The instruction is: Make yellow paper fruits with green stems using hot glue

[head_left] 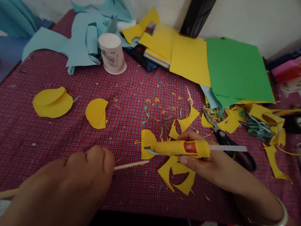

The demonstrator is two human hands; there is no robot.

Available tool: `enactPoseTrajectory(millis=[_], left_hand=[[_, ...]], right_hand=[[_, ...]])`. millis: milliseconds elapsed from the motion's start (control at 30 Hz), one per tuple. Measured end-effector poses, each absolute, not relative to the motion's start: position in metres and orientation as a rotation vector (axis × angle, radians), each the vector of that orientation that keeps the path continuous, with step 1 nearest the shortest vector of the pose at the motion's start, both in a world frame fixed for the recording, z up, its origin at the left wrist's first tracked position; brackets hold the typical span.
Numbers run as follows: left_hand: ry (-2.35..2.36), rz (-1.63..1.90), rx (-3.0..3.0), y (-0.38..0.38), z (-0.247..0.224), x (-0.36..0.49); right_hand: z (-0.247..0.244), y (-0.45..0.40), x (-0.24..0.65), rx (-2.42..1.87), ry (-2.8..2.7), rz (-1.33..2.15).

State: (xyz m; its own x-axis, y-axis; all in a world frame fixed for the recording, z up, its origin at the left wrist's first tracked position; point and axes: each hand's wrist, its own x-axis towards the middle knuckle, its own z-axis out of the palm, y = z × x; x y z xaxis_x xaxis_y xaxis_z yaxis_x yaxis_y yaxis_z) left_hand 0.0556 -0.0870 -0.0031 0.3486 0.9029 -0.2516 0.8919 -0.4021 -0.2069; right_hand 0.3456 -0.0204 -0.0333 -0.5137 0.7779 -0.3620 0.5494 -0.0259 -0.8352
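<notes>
My left hand (pixel 72 176) is closed around a thin wooden stick (pixel 131 165), whose tip points right and whose other end shows at the lower left. In my right hand (pixel 201 162) is a yellow hot glue gun (pixel 168 147) with an orange window and a translucent glue stick (pixel 228 148) out of its back. Its nozzle hangs just above the stick's tip; I cannot tell whether they touch. Under the nozzle lies a yellow paper half-circle (pixel 148 136). Farther left are a folded yellow paper circle (pixel 96 113) and a stack of yellow paper circles (pixel 52 103).
Black-handled scissors (pixel 226 139) lie beyond my right hand among yellow scraps (pixel 190 119). A paper cup (pixel 112 54) stands by blue paper offcuts (pixel 83 43). Yellow sheets (pixel 191 57), a green sheet (pixel 242 69) and a leaning phone (pixel 200 11) are at the back.
</notes>
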Motion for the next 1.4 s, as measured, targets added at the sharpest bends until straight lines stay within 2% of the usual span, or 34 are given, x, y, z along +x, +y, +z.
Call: enactPoseTrajectory(millis=[100,367,800,967,1400], left_hand=[[-1.507,0.726,-2.445,-0.082,0.000,0.065],[-1.448,0.853,-2.421,-0.074,0.003,0.072],[-1.428,0.763,-2.459,-0.077,-0.004,0.067],[-1.411,0.843,-2.415,-0.078,-0.002,0.070],[-1.410,0.878,-2.433,-0.077,-0.002,0.066]], right_hand=[[-0.034,-0.020,0.346,-1.410,-2.049,1.533],[-0.035,-0.018,0.337,-1.461,-1.942,1.513],[-0.031,-0.015,0.335,-1.431,-1.993,1.473],[-0.030,-0.019,0.345,-1.421,-2.075,1.522],[-0.036,-0.011,0.326,-1.449,-1.821,1.469]])
